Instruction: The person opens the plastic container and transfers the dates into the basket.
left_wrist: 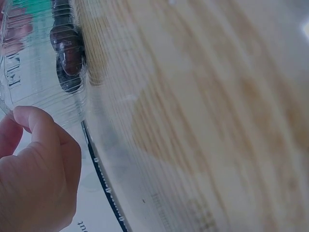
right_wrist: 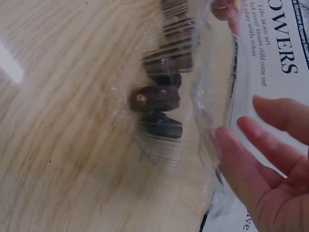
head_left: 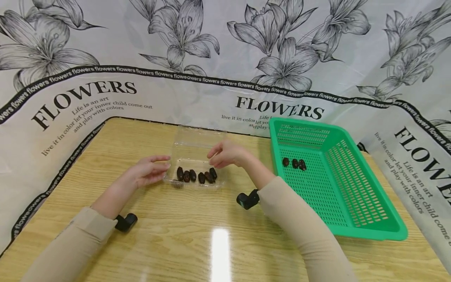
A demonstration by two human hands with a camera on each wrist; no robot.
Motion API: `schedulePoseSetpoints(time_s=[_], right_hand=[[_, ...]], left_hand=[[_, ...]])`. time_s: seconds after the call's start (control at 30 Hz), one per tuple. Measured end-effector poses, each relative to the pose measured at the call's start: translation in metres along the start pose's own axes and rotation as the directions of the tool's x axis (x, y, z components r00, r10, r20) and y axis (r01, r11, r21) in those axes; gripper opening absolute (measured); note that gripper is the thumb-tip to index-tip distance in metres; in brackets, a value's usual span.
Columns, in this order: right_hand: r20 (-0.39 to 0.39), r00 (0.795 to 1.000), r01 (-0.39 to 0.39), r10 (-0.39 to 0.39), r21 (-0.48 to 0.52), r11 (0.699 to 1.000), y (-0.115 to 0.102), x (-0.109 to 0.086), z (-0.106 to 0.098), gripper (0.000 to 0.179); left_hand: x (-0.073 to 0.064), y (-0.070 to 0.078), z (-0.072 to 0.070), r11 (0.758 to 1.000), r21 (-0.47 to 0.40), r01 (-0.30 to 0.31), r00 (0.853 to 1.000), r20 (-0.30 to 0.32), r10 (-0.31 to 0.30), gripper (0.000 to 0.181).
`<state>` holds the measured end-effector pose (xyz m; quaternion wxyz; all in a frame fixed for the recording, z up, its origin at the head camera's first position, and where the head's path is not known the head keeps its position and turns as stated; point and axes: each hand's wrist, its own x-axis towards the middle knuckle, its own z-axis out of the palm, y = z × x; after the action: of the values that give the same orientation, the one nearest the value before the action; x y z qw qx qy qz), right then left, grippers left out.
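Observation:
A clear plastic box (head_left: 195, 185) stands on the table with its lid (head_left: 192, 137) raised at the back. Several dark brown dates (head_left: 192, 175) lie along its front part, seen through the wall in both wrist views. At the box's left side my left hand (head_left: 150, 171) pinches the rim between thumb and finger, which the left wrist view shows close up. Over the right side hovers my right hand (head_left: 230, 153), its fingers apart and nothing between them. Its thumb (right_wrist: 236, 166) is beside the box's edge in the right wrist view; whether it touches, I cannot tell.
A green plastic basket (head_left: 373, 234) stands to the right, with three dates (head_left: 295, 163) on its floor near the left wall. Behind the wooden table (head_left: 169, 243) hangs a white flower-printed cloth (head_left: 197, 90). Black wrist cameras (head_left: 248, 199) sit on both forearms.

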<state>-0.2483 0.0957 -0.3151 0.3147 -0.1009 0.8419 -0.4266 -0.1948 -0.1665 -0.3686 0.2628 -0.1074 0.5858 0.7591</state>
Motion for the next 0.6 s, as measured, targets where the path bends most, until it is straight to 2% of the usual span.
schedulePoseSetpoints(time_s=[0.1, 0.2, 0.27, 0.33, 0.4, 0.47, 0.53, 0.6], right_hand=[[-0.018, 1.0, 0.006, -0.008, -0.124, 0.992, -0.001, 0.001, 0.006, 0.032], [-0.032, 0.999, 0.019, -0.03, -0.304, 0.952, -0.004, 0.003, 0.012, 0.032], [-0.049, 0.997, 0.031, -0.058, -0.436, 0.899, -0.006, 0.004, 0.016, 0.03], [-0.055, 0.995, 0.04, -0.085, -0.562, 0.826, -0.006, 0.007, 0.021, 0.005], [-0.059, 0.992, 0.047, -0.111, -0.649, 0.759, -0.005, 0.009, 0.026, 0.027], [-0.052, 0.991, 0.05, -0.122, -0.704, 0.708, -0.004, 0.012, 0.031, 0.044], [-0.058, 0.99, 0.045, -0.13, -0.74, 0.671, -0.002, 0.015, 0.036, 0.052], [-0.076, 0.989, 0.025, -0.126, -0.758, 0.652, -0.001, 0.017, 0.04, 0.054]], left_hand=[[-0.001, 0.001, 0.0, 1.0, -0.003, 0.003, 1.0, 0.0, -0.003, 0.061], [-0.001, 0.002, 0.0, 1.0, -0.009, 0.001, 1.0, -0.003, -0.001, 0.061], [-0.001, 0.003, 0.0, 1.0, -0.013, -0.004, 1.0, -0.006, 0.003, 0.061], [-0.001, 0.003, 0.0, 1.0, -0.009, -0.008, 1.0, -0.005, 0.008, 0.061], [0.0, 0.002, 0.0, 1.0, -0.001, -0.008, 1.0, -0.005, 0.008, 0.061], [0.0, 0.001, 0.001, 1.0, 0.006, -0.007, 1.0, -0.002, 0.007, 0.061], [0.0, 0.001, 0.001, 1.0, 0.009, -0.006, 1.0, -0.003, 0.006, 0.06], [0.0, 0.0, 0.001, 1.0, 0.005, -0.009, 1.0, -0.001, 0.009, 0.061]])
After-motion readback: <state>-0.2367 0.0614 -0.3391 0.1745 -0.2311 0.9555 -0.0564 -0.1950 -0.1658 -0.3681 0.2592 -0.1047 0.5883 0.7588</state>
